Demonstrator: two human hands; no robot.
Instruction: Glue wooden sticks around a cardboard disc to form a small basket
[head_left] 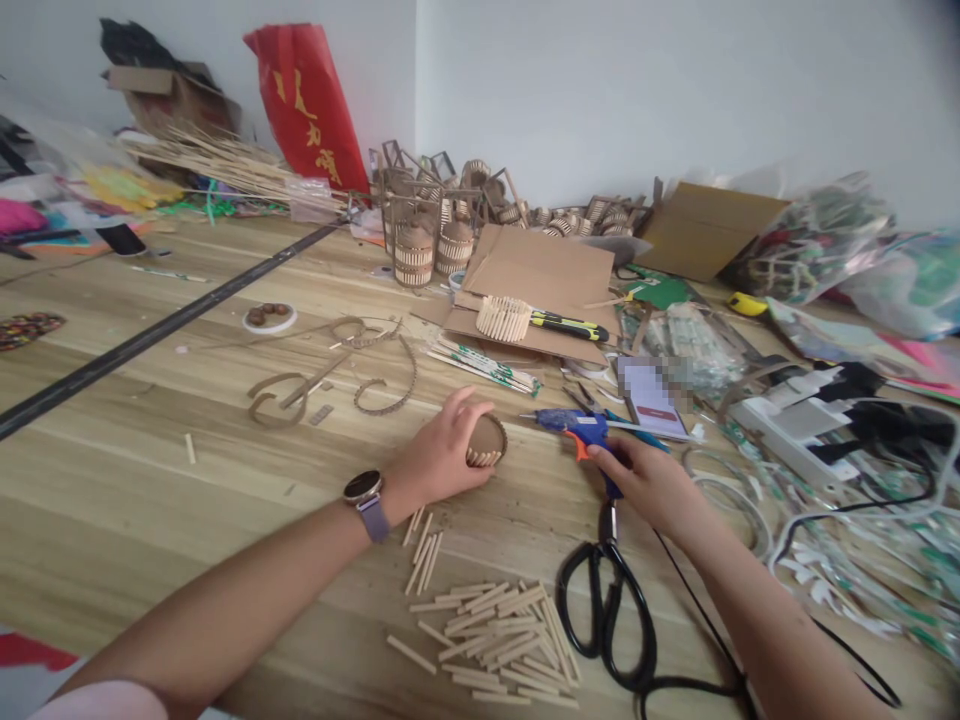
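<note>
My left hand (pixel 454 450) curls around a small round cardboard base (pixel 487 437) with a dark rim and a row of short sticks along its near inner side. In my right hand (pixel 637 475) is a blue hot glue gun (pixel 581 425), its orange trigger under my fingers and its nozzle pointing left toward the base. A pile of short wooden sticks (pixel 495 635) lies on the table below my left hand. Black-handled scissors (pixel 607 610) rest beside the pile, under the glue gun. The glue gun's black cord trails toward the lower right.
Behind lie a cardboard sheet (pixel 540 265), a yellow-black utility knife (pixel 566 325), and finished small stick buckets (pixel 414 258). A phone (pixel 651 398) and a white power strip (pixel 802 425) are at right, among paper scraps. Curled strips (pixel 386 390) and a white dish (pixel 270 318) sit left.
</note>
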